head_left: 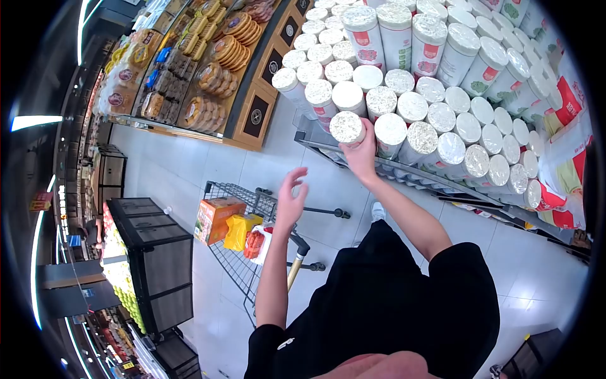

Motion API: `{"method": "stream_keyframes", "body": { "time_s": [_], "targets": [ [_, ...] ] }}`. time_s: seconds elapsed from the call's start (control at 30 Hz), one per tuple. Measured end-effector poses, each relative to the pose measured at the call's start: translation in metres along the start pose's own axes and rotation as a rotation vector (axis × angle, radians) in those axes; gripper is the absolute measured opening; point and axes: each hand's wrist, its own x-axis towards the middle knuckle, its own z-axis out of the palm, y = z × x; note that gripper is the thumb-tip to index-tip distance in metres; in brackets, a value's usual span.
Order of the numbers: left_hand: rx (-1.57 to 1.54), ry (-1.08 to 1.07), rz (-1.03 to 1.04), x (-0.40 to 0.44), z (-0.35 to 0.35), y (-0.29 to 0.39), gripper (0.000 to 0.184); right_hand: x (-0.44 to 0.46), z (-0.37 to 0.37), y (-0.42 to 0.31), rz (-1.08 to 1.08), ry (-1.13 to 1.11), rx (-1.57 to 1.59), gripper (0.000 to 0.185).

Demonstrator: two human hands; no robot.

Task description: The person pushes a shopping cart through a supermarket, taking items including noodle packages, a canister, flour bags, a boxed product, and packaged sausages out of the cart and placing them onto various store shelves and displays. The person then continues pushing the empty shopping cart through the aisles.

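Observation:
My right hand (362, 155) is closed around a white cylindrical pack (346, 128) at the front corner of a large stacked display. The pack stands roughly upright, its speckled white end facing me; what is inside I cannot tell. Similar packs (391, 129) stand close beside and behind it, some with red labels and green or pink pictures. My left hand (292, 201) hangs in the air with fingers apart and nothing in it. Below it is a wire shopping cart (235, 259) holding an orange box (216, 218), a yellow bag (241, 231) and a red-and-white package (255, 245).
A grey metal rim (413, 170) edges the pack display. At upper left stands a wooden shelf (247, 120) of packaged baked goods. Farther left is a black produce stand (158, 265) with green fruit. Pale floor tiles (208, 158) lie between them.

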Motion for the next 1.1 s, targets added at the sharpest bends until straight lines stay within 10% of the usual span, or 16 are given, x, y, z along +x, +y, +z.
{"method": "stream_keyframes", "body": {
  "time_s": [0.3,0.43,0.77,1.0,1.1],
  "targets": [
    [0.141,-0.189,0.228,0.094,0.090,-0.031,0.052,-0.006,-0.027,-0.051,-0.036,-0.115,0.135,0.080],
    [0.532,-0.268,0.201,0.108,0.097,-0.037,0.055,-0.034,-0.051,-0.092,-0.463,-0.202,-0.135,0.071],
    [0.366,-0.246,0.156,0.124,0.104,-0.009,0.060,-0.120,-0.068,-0.036,-0.576,-0.978,-0.207,0.025],
    [0.121,-0.002,0.221,0.042,0.037,-0.011,0.054,-0.132,-0.020,-0.036,-0.743,-1.240,-0.057,0.036],
    [0.038,0.179,-0.138,-0.063,-0.032,-0.027,0.031,-0.151,0.004,-0.021,-0.806,-1.483,-0.102,0.043]
  ]
}}
